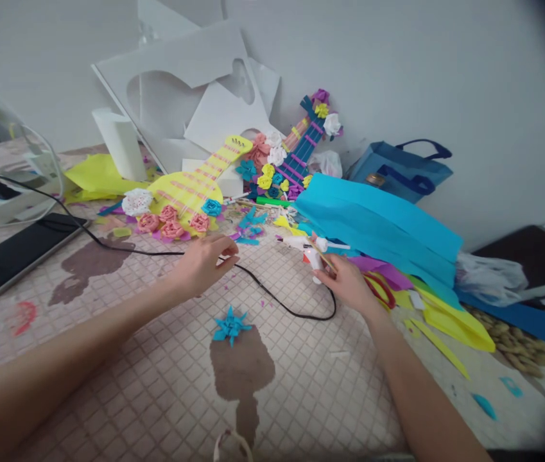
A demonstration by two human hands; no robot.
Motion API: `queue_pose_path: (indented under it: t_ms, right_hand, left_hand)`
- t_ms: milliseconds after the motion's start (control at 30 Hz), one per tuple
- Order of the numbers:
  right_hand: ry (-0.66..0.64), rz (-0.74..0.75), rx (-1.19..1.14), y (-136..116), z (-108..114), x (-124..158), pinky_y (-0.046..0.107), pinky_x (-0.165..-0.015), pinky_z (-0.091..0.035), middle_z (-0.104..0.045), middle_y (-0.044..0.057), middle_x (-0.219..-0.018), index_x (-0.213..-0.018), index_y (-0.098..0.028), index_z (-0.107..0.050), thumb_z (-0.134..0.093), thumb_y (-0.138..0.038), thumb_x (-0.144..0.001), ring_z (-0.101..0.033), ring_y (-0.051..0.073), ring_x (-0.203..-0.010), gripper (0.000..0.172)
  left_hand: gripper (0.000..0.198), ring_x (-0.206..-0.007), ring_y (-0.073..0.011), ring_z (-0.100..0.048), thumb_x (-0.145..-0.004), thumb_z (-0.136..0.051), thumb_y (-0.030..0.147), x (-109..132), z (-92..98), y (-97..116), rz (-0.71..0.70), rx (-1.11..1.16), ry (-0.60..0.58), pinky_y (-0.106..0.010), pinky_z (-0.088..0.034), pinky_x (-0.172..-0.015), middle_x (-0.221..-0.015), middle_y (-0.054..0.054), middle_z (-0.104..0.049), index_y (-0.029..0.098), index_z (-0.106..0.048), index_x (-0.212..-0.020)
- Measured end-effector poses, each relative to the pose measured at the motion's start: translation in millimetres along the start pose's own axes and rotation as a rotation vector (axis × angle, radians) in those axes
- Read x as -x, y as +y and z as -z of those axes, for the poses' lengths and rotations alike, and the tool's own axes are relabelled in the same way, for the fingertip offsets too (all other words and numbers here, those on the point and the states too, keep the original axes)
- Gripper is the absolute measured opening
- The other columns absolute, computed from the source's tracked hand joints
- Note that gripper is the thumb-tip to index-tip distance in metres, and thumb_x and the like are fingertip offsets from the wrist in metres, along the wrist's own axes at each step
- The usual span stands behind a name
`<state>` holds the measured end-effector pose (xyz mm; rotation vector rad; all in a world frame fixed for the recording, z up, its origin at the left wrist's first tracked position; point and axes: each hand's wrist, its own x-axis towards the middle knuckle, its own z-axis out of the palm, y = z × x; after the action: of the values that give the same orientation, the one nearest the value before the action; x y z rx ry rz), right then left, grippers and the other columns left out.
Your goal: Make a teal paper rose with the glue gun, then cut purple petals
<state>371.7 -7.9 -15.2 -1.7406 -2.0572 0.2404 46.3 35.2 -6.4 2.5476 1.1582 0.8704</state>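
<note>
Lying on checked cloth point(166, 385): blue paper flower point(232, 326), at the edge of a brown patch point(243, 366).
Left hand point(208, 260): beyond the blue paper flower and slightly left, by the black cord point(308, 317); thumb and fingers parted, loosely curled.
Right hand point(346, 282): beyond and right of the blue paper flower, at the handle of the white glue gun point(315, 260); grip cannot be told.
Hands: apart from each other.
Yellow guitar shape point(188, 192): beyond the blue paper flower, to its left, paper roses point(171, 229) along its lower end.
</note>
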Motion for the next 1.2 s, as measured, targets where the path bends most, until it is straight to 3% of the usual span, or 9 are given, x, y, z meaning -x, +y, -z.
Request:
queue_pose_path:
  t_ms: [167, 400, 700, 867, 967, 1033, 1133, 1200]
  right_hand:
    - [0.068, 0.046, 0.064, 4, -10, -5, 0.031, -0.064, -0.040, -0.064, 0.007, -0.086, -0.094, -0.018, -0.056, -0.052, -0.036, -0.082, -0.056, 0.022, -0.075, 0.021]
    - [0.014, 0.055, 0.043, 3, -3, -4, 0.030, -0.062, -0.039, -0.063, 0.007, -0.089, -0.099, -0.019, -0.057, -0.056, -0.042, -0.082, -0.056, 0.021, -0.075, 0.028]
    - [0.076, 0.019, 0.096, -5, 4, 1, 0.029, -0.059, -0.038, -0.063, 0.006, -0.092, -0.099, -0.020, -0.056, -0.057, -0.044, -0.080, -0.057, 0.019, -0.068, 0.030]
    - [0.207, -0.046, 0.187, -19, 13, 11, 0.028, -0.052, -0.029, -0.058, 0.002, -0.064, -0.078, -0.022, -0.049, -0.041, -0.045, -0.090, -0.052, 0.018, -0.056, 0.027]
    - [0.228, 0.039, 0.207, -33, 12, 17, 0.029, -0.053, -0.028, -0.051, 0.001, -0.057, -0.070, -0.023, -0.044, -0.035, -0.042, -0.093, -0.048, 0.017, -0.054, 0.031]
    - [0.184, 0.157, 0.160, -44, 7, 19, 0.029, -0.056, -0.032, -0.053, 0.002, -0.063, -0.070, -0.022, -0.044, -0.037, -0.038, -0.094, -0.050, 0.017, -0.059, 0.030]
    - [0.068, 0.336, 0.050, -63, -6, 24, 0.028, -0.064, -0.038, -0.059, 0.004, -0.076, -0.077, -0.021, -0.049, -0.040, -0.031, -0.095, -0.055, 0.017, -0.072, 0.023]
    - [0.002, 0.376, -0.014, -75, -15, 28, 0.027, -0.066, -0.039, -0.062, 0.003, -0.081, -0.085, -0.020, -0.053, -0.041, -0.027, -0.095, -0.057, 0.016, -0.075, 0.017]
  left_hand:
    - [0.015, -0.073, -0.0163, -0.059, -0.087, -0.047, 0.024, 17, 7.0, 8, -0.015, -0.011, -0.031, -0.029, -0.045, -0.068, -0.076, -0.003, -0.063, 0.018, -0.059, -0.080]
    - [0.016, -0.074, -0.0157, -0.061, -0.086, -0.048, 0.028, 32, 11.8, -4, 0.103, 0.044, -0.145, -0.026, -0.046, -0.066, -0.082, -0.003, -0.067, 0.019, -0.061, -0.082]
    - [0.014, -0.073, -0.0146, -0.059, -0.087, -0.049, 0.026, 34, 18.7, -5, 0.084, 0.083, -0.120, -0.025, -0.043, -0.065, -0.081, -0.002, -0.064, 0.018, -0.060, -0.084]
    - [0.012, -0.070, -0.0138, -0.053, -0.081, -0.057, 0.027, 33, 22.0, -3, 0.087, 0.044, -0.048, -0.025, -0.040, -0.062, -0.078, -0.001, -0.058, 0.018, -0.051, -0.077]
    - [0.031, -0.056, -0.0104, -0.041, -0.083, -0.053, 0.030, 32, 27.5, 3, 0.105, 0.014, 0.017, -0.024, -0.033, -0.054, -0.063, 0.002, -0.045, 0.019, -0.032, -0.062]
    - [0.039, -0.049, -0.0091, -0.033, -0.088, -0.045, 0.035, 31, 31.6, 10, 0.140, -0.004, -0.028, -0.025, -0.026, -0.050, -0.054, 0.004, -0.036, 0.019, -0.025, -0.059]
    - [0.041, -0.045, -0.0088, -0.031, -0.093, -0.035, 0.037, 31, 36.9, 20, 0.208, -0.059, -0.148, -0.026, -0.020, -0.048, -0.049, 0.004, -0.033, 0.018, -0.030, -0.057]
    - [0.040, -0.046, -0.0091, -0.034, -0.093, -0.034, 0.036, 32, 39.0, 24, 0.225, -0.091, -0.199, -0.026, -0.021, -0.049, -0.051, 0.003, -0.037, 0.018, -0.035, -0.059]
